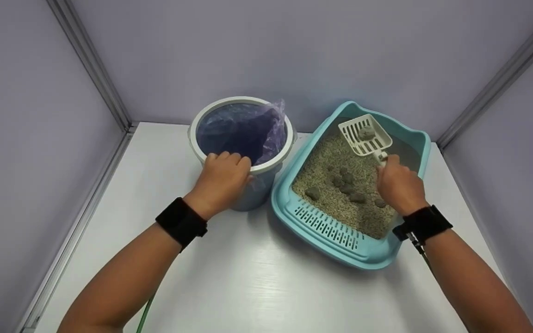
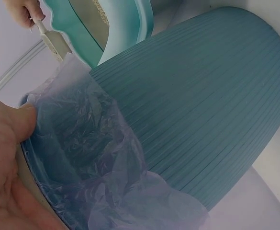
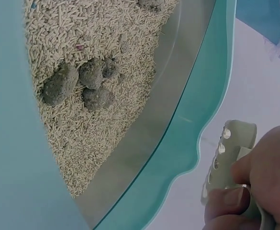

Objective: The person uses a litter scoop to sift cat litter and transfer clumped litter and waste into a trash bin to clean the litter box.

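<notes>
My left hand [image 1: 222,182] grips the near rim of a blue bin [image 1: 255,190] with a white ring. A thin purple bag [image 1: 273,134] lines it; in the left wrist view the bag's edge [image 2: 116,163] hangs over the ribbed outside, beside my thumb. My right hand [image 1: 401,185] holds a cream slotted litter scoop [image 1: 381,141] by its handle, above the far part of a turquoise litter box [image 1: 289,210]. One grey clump [image 1: 366,133] lies in the scoop. Several dark clumps [image 1: 347,178] sit on the pellet litter [image 1: 331,157] below.
The bin and the litter box stand side by side on a white table [image 1: 229,286], near the back wall [image 1: 317,55]. A slotted ledge [image 1: 329,226] forms the box's front. A green cord [image 1: 144,314] lies by my left forearm. Side walls enclose the table.
</notes>
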Demonstrator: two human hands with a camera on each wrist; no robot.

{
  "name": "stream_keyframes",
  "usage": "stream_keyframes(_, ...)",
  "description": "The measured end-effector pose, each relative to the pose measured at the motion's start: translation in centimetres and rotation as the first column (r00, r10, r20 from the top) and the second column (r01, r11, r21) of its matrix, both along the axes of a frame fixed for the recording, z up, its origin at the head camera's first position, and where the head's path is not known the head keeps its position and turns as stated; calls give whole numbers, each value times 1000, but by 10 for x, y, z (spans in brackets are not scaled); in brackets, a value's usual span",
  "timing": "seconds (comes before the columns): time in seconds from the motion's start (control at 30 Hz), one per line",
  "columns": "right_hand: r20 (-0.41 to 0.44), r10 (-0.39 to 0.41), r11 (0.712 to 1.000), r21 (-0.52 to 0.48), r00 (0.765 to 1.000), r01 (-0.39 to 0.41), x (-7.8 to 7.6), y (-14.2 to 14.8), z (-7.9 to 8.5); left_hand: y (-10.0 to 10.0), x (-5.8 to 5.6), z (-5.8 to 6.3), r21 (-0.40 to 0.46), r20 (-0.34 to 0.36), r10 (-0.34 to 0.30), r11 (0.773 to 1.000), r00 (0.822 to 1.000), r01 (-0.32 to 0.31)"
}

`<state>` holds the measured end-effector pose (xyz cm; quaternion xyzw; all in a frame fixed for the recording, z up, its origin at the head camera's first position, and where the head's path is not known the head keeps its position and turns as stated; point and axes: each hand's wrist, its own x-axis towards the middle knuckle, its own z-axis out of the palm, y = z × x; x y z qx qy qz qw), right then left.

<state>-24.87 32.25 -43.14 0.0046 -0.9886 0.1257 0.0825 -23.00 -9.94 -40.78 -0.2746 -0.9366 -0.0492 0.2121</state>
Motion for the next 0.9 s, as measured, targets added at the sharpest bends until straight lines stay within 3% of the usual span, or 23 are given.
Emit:
stream_keyframes(0.33,-11,5,1000,12,1000,-4,-3,4,-6,-1,-1,-1,-7,16,22,1000,1000,-21)
stream_keyframes(0.63,85,97,987,-134,992,-85,-5,5,-8,-1,0,0,-11,-2,18,1000,1000,-18)
stream_keyframes(0.9,108,49,994,-104,993,-38,-3,4,-8,0,-1,1,-22,29,17,1000,999,-17)
